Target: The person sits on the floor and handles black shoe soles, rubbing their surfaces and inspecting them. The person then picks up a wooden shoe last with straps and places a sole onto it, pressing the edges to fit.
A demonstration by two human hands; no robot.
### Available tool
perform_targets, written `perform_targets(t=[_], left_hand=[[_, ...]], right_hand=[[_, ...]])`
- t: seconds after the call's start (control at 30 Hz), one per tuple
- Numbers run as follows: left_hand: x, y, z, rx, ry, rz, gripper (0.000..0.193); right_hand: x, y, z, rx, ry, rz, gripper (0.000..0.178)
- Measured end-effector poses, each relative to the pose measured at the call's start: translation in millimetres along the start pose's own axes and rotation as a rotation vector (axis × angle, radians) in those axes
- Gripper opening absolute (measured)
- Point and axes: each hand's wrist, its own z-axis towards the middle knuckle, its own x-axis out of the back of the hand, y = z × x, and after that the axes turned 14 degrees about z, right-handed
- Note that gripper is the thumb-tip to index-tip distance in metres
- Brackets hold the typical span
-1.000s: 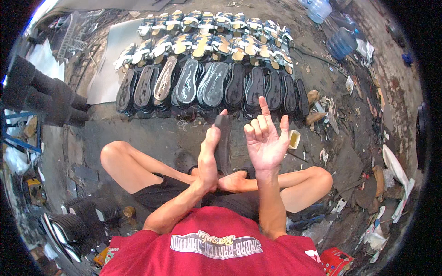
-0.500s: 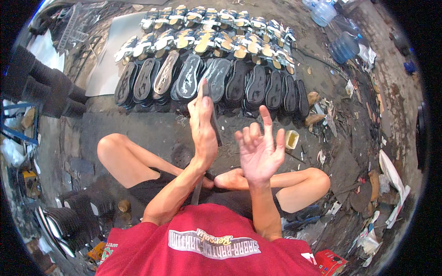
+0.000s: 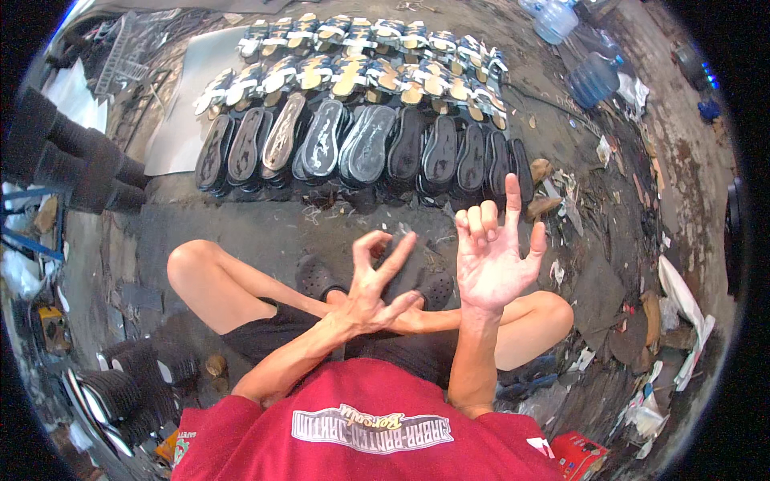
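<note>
I sit cross-legged on a dirty floor. My left hand [image 3: 375, 282] hovers over my crossed shins with its fingers spread and nothing in it. My right hand [image 3: 495, 255] is raised palm-up, index and little finger pointing up, also holding nothing. Just beyond both hands lies a row of black shoe soles [image 3: 365, 151], bottoms up, side by side. Behind that row sit two rows of finished sandals with yellow and blue straps [image 3: 361, 68]. A black clog [image 3: 315, 277] is on each of my feet, below the hands.
Stacks of black soles stand at the left [image 3: 68, 164] and lower left [image 3: 120, 393]. A white sheet [image 3: 178, 128] lies under the sandals' left end. Two blue water bottles [image 3: 592, 78] stand at upper right. Scraps and litter [image 3: 642, 321] cover the right; a red box [image 3: 581, 455] lies at lower right.
My left hand held a black sole upright, reached it forward toward the row, and has come back empty with fingers spread. My right hand shifted right and a little upward.
</note>
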Motion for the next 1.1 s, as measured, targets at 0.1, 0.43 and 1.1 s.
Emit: perform_targets(t=[0.1,0.43,1.1], left_hand=[[15,3,18,0.018,0.199,0.024,0.096],[17,28,32,-0.156,0.216,0.008,0.098],[-26,44,36,-0.058,0.12,-0.239,0.086]], right_hand=[[5,1,-8,-0.02,0.093,0.048,0.071],[2,12,-9,-0.082,0.091,-0.084,0.074],[8,22,7,0.248,-0.163,-0.253,0.083]])
